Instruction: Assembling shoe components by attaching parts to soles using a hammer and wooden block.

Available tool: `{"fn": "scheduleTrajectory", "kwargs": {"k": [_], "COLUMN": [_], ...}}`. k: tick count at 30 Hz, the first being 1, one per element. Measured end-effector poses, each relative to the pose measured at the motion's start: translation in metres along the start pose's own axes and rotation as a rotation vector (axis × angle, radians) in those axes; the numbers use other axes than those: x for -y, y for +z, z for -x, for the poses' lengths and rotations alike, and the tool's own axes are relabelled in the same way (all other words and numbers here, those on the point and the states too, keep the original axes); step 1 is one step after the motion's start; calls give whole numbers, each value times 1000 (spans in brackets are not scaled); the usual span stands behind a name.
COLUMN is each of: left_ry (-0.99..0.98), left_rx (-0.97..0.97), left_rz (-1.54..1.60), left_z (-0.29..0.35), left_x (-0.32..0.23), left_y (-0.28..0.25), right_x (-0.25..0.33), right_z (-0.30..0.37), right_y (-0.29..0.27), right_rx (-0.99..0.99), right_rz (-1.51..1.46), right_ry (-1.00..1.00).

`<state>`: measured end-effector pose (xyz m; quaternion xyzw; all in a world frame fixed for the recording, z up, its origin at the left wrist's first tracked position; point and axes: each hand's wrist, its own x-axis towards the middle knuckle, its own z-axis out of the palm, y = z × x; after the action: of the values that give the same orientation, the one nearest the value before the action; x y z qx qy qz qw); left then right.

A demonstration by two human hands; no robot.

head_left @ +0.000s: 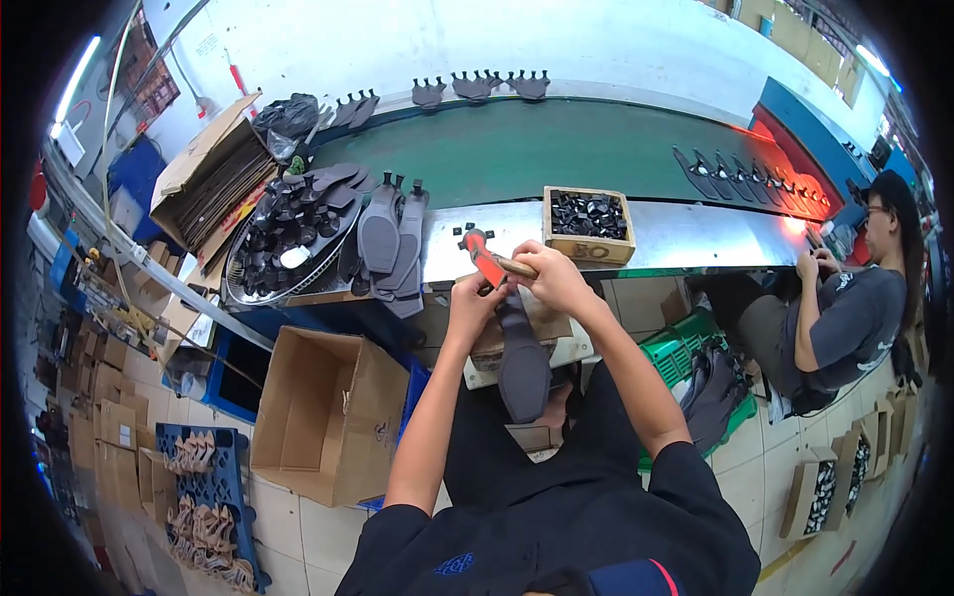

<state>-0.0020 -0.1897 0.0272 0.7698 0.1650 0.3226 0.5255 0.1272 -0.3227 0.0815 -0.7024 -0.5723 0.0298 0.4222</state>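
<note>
My right hand (pixel 555 280) is closed round the wooden handle of a hammer (pixel 487 262) with an orange head. Just below the hammer head, my left hand (pixel 475 303) pinches the narrow far end of a dark shoe sole (pixel 524 370); its fingertips and what they grip there are partly hidden. The sole's broad end points toward my lap, over a block (pixel 487 360) on a small stand between my knees. A few small black pieces (pixel 475 233) lie on the metal ledge beyond the hammer.
A wooden box (pixel 590 250) of black pieces sits on the ledge, right of my hands. Heeled soles (pixel 393 238) and a basket (pixel 288 288) of heels stand left. Behind runs a green conveyor (pixel 517 149). A cardboard box (pixel 298 417), green crate (pixel 668 358) and seated co-worker (pixel 845 318) flank me.
</note>
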Motion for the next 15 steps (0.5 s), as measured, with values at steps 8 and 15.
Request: {"fn": "scheduleTrajectory", "kwargs": {"k": [8, 15], "left_ry": [22, 20], "left_rx": [14, 75], "left_rz": [71, 58], "left_z": [-4, -1], "left_x": [28, 7], "left_y": [1, 0], "right_x": [16, 28], "right_z": [8, 18], "right_y": [0, -2], "right_rx": [85, 57], "right_rz": [114, -25], "right_ry": [102, 215]}}
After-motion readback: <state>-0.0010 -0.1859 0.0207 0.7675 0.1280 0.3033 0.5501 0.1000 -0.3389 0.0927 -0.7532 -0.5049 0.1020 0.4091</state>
